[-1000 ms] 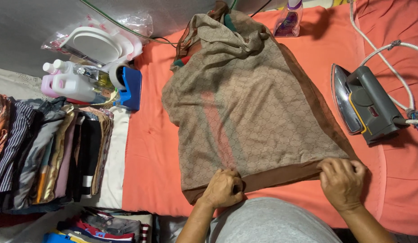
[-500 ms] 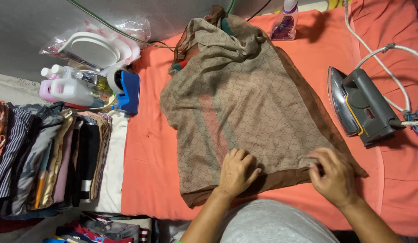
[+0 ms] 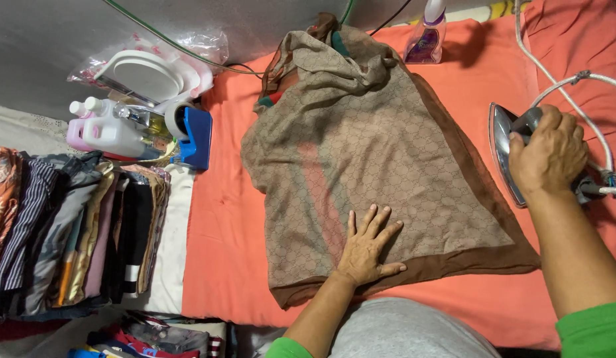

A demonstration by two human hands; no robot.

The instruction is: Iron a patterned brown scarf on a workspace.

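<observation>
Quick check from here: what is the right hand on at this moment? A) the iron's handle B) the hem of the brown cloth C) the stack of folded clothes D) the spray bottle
A: the right hand is wrapped around the handle of the iron, while the left hand lies flat on the brown cloth.

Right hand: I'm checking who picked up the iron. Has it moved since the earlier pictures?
Yes. The right hand left the brown garment hem and went right, onto the iron.
</observation>
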